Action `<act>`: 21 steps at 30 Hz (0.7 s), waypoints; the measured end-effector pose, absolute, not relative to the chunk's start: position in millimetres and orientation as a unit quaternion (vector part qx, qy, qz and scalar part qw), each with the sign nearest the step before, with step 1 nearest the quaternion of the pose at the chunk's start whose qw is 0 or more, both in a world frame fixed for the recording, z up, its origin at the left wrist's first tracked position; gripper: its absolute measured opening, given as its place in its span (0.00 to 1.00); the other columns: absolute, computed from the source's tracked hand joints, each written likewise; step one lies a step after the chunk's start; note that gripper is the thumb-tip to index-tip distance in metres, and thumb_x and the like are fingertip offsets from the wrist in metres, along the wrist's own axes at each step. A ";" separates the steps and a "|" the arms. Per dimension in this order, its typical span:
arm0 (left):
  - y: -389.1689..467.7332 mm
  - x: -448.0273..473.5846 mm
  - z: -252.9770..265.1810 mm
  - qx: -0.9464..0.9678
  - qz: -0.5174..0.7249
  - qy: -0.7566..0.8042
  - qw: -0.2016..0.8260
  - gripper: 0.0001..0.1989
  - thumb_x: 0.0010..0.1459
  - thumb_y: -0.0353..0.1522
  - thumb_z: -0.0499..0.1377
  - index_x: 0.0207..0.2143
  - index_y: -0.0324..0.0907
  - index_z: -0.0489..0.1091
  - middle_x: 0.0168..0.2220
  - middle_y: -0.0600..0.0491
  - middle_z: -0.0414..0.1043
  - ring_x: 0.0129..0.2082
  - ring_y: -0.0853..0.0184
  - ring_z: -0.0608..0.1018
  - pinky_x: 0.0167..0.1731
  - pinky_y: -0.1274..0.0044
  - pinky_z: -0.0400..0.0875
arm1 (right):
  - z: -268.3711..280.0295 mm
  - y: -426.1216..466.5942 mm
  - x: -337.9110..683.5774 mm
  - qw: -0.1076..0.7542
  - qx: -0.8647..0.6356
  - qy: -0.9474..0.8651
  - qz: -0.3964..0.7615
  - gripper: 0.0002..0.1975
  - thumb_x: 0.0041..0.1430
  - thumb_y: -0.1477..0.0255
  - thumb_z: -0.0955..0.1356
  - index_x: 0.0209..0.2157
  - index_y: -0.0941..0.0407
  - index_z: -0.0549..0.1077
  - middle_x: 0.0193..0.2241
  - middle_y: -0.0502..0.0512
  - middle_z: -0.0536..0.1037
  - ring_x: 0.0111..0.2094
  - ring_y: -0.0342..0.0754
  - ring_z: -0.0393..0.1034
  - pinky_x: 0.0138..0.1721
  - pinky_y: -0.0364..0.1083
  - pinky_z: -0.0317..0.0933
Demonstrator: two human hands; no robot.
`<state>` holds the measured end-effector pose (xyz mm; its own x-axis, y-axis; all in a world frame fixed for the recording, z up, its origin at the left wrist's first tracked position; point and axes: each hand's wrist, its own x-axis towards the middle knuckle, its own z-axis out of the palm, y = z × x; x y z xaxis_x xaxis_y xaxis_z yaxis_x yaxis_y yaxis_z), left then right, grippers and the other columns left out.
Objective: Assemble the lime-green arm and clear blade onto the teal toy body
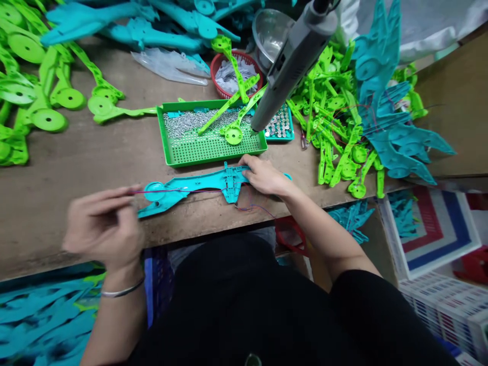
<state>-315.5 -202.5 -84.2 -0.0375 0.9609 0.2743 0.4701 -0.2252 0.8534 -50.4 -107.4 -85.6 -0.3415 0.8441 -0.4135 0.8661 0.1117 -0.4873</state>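
A long turquoise plastic part (206,182) lies across the front of the workbench, with a ribbed crosspiece near its right end. My right hand (263,175) grips that part by its right end, fingers closed over its upper edge. My left hand (104,223), slightly blurred, is pinched on the end of a thin red wire (171,191). The wire stretches along the part to the crosspiece. Loose red and blue wires (253,207) hang below the crosspiece over the bench edge.
A green tray (179,157) of small metal pieces with lime parts stands behind. A grey electric screwdriver (282,71) hangs above it. Lime parts (339,112) are heaped right, others (49,119) left. A red basket (215,84), metal bowl (270,30) and turquoise parts (125,25) are farther back.
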 end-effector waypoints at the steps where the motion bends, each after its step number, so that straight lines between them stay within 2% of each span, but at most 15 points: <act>1: -198.5 -316.9 -84.5 0.627 0.457 0.567 0.276 0.07 0.54 0.34 0.64 0.33 0.45 0.69 0.36 0.52 0.77 0.35 0.61 0.83 0.33 0.67 0.85 | -86.5 -106.9 -49.6 0.015 0.572 0.746 -0.340 0.16 0.60 0.76 0.60 0.48 0.56 0.69 0.48 0.62 0.76 0.48 0.57 0.69 0.50 0.55 0.58; 5: -191.5 -327.4 -96.4 0.553 0.488 0.613 0.282 0.07 0.54 0.32 0.63 0.33 0.44 0.66 0.33 0.54 0.76 0.32 0.61 0.84 0.31 0.66 0.85 | -84.8 -112.0 -47.9 -0.008 0.582 0.749 -0.315 0.15 0.61 0.74 0.61 0.48 0.55 0.72 0.47 0.61 0.75 0.48 0.56 0.68 0.49 0.54 0.57; 8: -193.0 -339.5 -110.4 0.436 0.538 0.680 0.241 0.07 0.52 0.28 0.61 0.33 0.43 0.65 0.28 0.56 0.74 0.32 0.61 0.84 0.33 0.66 0.85 | -73.0 -131.8 -48.1 -0.076 0.602 0.762 -0.226 0.14 0.64 0.72 0.60 0.47 0.56 0.72 0.48 0.61 0.74 0.50 0.57 0.66 0.49 0.55 0.54; 10: -194.0 -345.2 -118.1 0.377 0.565 0.703 0.213 0.07 0.50 0.26 0.60 0.34 0.41 0.66 0.26 0.57 0.73 0.31 0.59 0.85 0.33 0.66 0.85 | -64.4 -151.4 -47.6 -0.108 0.603 0.771 -0.173 0.12 0.65 0.70 0.61 0.42 0.56 0.74 0.44 0.59 0.75 0.49 0.56 0.65 0.49 0.54 0.51; 13: -193.5 -348.1 -124.8 0.374 0.577 0.698 0.198 0.09 0.49 0.28 0.59 0.35 0.39 0.67 0.25 0.56 0.72 0.28 0.57 0.84 0.27 0.67 0.83 | -64.8 -180.4 -47.9 -0.076 0.583 0.796 -0.145 0.10 0.60 0.63 0.67 0.34 0.55 0.75 0.38 0.56 0.75 0.45 0.56 0.64 0.48 0.55 0.48; 15: -192.7 -348.4 -126.9 0.384 0.574 0.696 0.198 0.10 0.48 0.28 0.59 0.35 0.38 0.67 0.25 0.56 0.72 0.26 0.58 0.84 0.26 0.68 0.83 | -76.5 -194.3 -50.9 -0.053 0.570 0.808 -0.140 0.13 0.57 0.59 0.70 0.35 0.55 0.75 0.38 0.57 0.75 0.44 0.57 0.62 0.48 0.56 0.47; 17: -192.3 -349.3 -128.3 0.388 0.568 0.699 0.194 0.10 0.47 0.28 0.59 0.35 0.38 0.67 0.25 0.56 0.73 0.24 0.61 0.83 0.24 0.69 0.81 | -91.2 -202.2 -55.5 -0.069 0.577 0.801 -0.144 0.15 0.58 0.57 0.70 0.35 0.55 0.75 0.39 0.57 0.75 0.44 0.57 0.62 0.48 0.55 0.46; 21: -192.8 -353.1 -130.8 0.402 0.550 0.708 0.187 0.09 0.47 0.28 0.58 0.34 0.38 0.67 0.26 0.56 0.72 0.17 0.67 0.78 0.17 0.76 0.75 | -101.1 -201.1 -58.8 -0.133 0.610 0.761 -0.175 0.08 0.59 0.65 0.69 0.29 0.55 0.73 0.33 0.52 0.77 0.41 0.53 0.64 0.44 0.52 0.46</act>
<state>-353.1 -192.8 -130.8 -0.6064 0.7752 0.1771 0.3629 0.0716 0.9291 -58.8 -201.1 -101.1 -0.2205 0.9753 -0.0105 0.8818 0.1948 -0.4296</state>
